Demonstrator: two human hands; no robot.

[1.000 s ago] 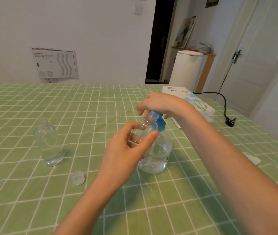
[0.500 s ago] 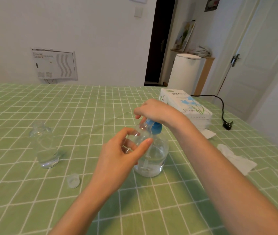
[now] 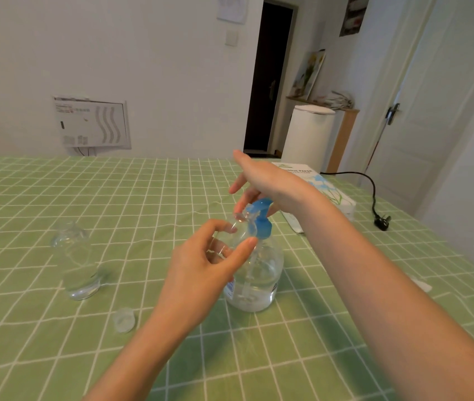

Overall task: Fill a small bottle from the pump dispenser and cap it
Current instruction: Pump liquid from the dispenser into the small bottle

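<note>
A clear pump dispenser (image 3: 258,273) with a blue pump head (image 3: 259,217) stands on the green checked tablecloth (image 3: 172,198). My left hand (image 3: 201,270) grips a small clear bottle (image 3: 230,241), its mouth tilted up under the blue nozzle. Just above the pump head hovers my right hand (image 3: 258,178), fingers spread, holding nothing. A small clear cap (image 3: 124,319) lies on the cloth to the left of my left forearm.
Another clear bottle (image 3: 75,261) stands at the left with a little liquid in it. A tissue box (image 3: 316,195) lies behind my right wrist, a black plug and cord (image 3: 381,221) at the far right. A white tissue (image 3: 420,285) peeks out beyond my right forearm.
My right hand has lifted off the blue pump head and its fingers have spread. The pump head has risen. My left hand still holds the small bottle at the nozzle.
</note>
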